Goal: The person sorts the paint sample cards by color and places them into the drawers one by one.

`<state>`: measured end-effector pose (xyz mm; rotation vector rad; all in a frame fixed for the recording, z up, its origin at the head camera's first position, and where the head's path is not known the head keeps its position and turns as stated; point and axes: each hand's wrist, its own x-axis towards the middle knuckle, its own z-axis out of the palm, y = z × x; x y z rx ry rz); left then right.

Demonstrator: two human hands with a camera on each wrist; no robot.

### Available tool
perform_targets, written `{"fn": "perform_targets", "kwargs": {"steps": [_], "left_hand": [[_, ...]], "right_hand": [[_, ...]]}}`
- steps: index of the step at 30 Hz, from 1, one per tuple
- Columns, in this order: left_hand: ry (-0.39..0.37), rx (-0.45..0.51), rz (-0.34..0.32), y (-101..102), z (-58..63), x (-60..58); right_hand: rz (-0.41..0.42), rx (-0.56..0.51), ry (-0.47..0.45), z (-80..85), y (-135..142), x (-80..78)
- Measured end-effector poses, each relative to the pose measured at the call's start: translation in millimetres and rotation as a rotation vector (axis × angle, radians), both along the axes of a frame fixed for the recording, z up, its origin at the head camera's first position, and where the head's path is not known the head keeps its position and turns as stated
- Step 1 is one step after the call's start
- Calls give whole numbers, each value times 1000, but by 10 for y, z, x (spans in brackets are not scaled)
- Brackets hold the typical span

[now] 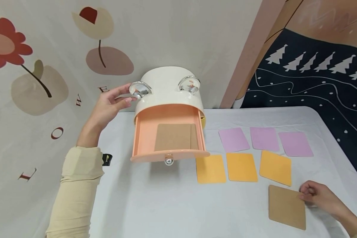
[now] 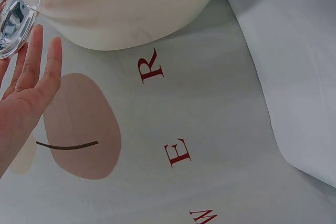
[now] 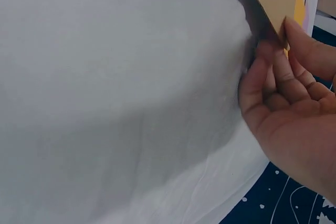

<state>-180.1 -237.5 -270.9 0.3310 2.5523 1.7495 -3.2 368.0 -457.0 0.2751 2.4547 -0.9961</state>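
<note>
My left hand is beside a white box with a pulled-out peach drawer. Its fingers, mostly straight in the left wrist view, touch the left round chrome piece on the box. Brown cards lie inside the drawer, overlapping. Over at the lower right, my right hand pinches the right edge of a square brown card between thumb and fingers. The right wrist view shows that brown card tilted above the white cloth.
Three yellow cards form a row on the white cloth, with three purple cards behind them. A printed wall hanging rises directly behind the box. A small black object is near my left sleeve.
</note>
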Motion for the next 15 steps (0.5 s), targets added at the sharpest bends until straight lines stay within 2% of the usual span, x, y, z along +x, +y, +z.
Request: {"fn": "perform_targets", "kwargs": {"steps": [4,8,15], "left_hand": [[7,30,-18,-4,-10,-4],[10,55,-33,-12,-16,-8],[15,54,-31,-19,-22,-18]], "right_hand": [[-12,-103,-6,32,23,-21],[43,-200,74,60,60,-65],[84,-149,203,243,-30,-292]]}}
